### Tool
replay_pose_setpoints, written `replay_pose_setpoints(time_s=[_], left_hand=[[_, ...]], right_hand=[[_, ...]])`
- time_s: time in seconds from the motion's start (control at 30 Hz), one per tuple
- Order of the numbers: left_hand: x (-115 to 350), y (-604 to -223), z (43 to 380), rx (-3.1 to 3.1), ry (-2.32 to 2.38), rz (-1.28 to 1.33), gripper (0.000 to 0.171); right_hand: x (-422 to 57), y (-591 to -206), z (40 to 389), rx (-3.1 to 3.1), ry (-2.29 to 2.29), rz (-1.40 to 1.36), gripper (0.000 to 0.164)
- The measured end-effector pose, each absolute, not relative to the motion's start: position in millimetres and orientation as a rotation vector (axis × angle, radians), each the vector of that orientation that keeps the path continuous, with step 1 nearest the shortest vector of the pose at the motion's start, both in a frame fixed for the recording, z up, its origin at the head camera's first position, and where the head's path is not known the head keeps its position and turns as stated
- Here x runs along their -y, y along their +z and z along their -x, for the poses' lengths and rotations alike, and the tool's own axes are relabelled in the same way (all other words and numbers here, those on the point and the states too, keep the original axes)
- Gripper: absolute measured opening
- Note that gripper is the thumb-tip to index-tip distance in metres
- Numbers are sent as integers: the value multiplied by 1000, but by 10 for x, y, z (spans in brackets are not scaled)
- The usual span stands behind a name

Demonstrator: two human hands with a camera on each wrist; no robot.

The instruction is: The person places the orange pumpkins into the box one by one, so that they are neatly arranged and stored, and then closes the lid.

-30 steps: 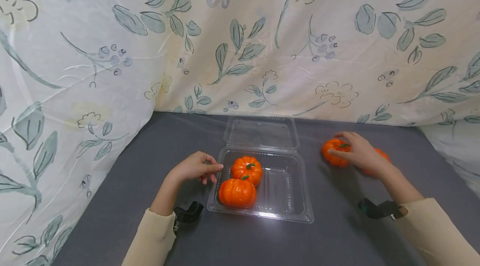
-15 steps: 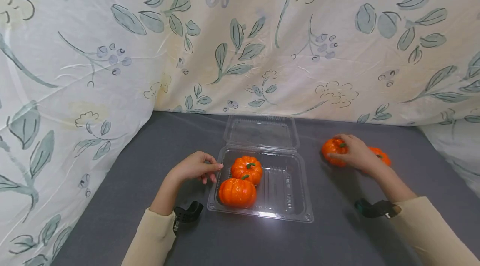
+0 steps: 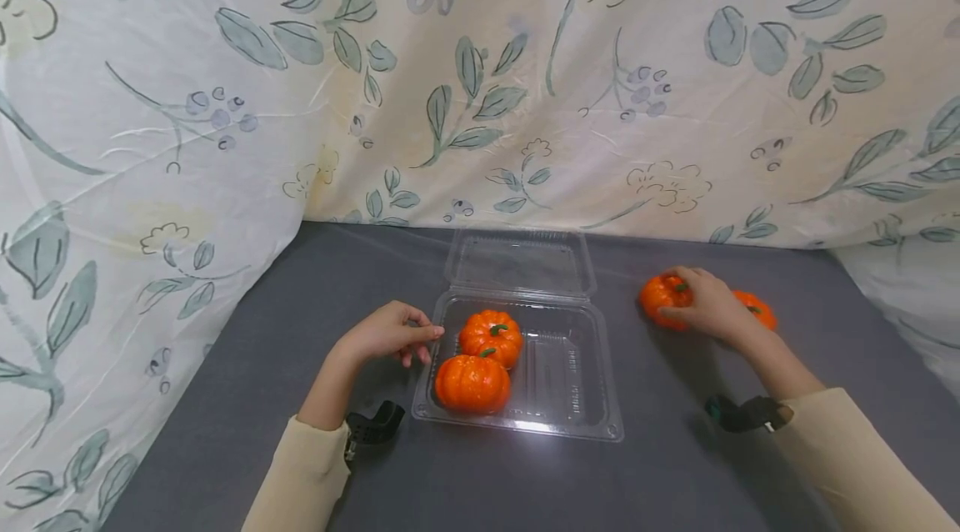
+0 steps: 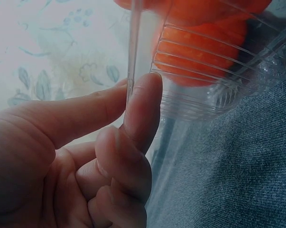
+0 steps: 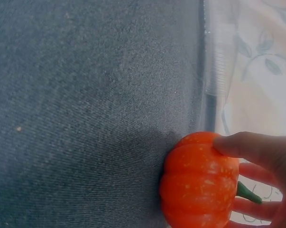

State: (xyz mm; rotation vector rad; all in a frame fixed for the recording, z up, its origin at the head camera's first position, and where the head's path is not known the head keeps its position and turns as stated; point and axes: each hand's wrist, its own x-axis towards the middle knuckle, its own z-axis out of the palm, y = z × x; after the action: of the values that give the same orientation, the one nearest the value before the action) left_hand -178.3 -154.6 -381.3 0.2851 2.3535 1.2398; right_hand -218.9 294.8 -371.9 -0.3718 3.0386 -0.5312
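A clear plastic clamshell container [image 3: 555, 424] lies with its lid folded back, two small orange pumpkins inside: one pumpkin [image 3: 472, 384] near the front, another pumpkin [image 3: 491, 338] behind it, both in the left half. At the container's left rim, my left hand [image 3: 390, 334] pinches the edge between thumb and index finger [image 4: 143, 107], clearest in the left wrist view. To the right, my right hand [image 3: 708, 304] grips a third pumpkin [image 5: 197, 183] on the table, thumb on its near side, fingers across the top by the green stem. One more pumpkin [image 3: 757, 309] is partly hidden behind that hand.
The dark grey cloth [image 3: 360, 265] covers the table. Behind the table and at its sides hangs a floral curtain [image 3: 480, 98]. The container's open lid [image 3: 521, 261] reaches back close to the curtain. A black strap device [image 3: 375, 424] sits on each wrist.
My right hand has shifted slightly left and closed around the pumpkin, uncovering more of the one behind it. The left hand stays at the container rim. The head view has moved slightly.
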Motion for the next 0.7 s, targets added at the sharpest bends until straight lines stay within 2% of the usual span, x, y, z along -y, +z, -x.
replay_pose_setpoints(time_s=[0.7], left_hand=[[1555,-3826,1798,-2364,1229,-290,26]], right_hand=[[-2935,-3747,2179,-3045,-522,327,63]])
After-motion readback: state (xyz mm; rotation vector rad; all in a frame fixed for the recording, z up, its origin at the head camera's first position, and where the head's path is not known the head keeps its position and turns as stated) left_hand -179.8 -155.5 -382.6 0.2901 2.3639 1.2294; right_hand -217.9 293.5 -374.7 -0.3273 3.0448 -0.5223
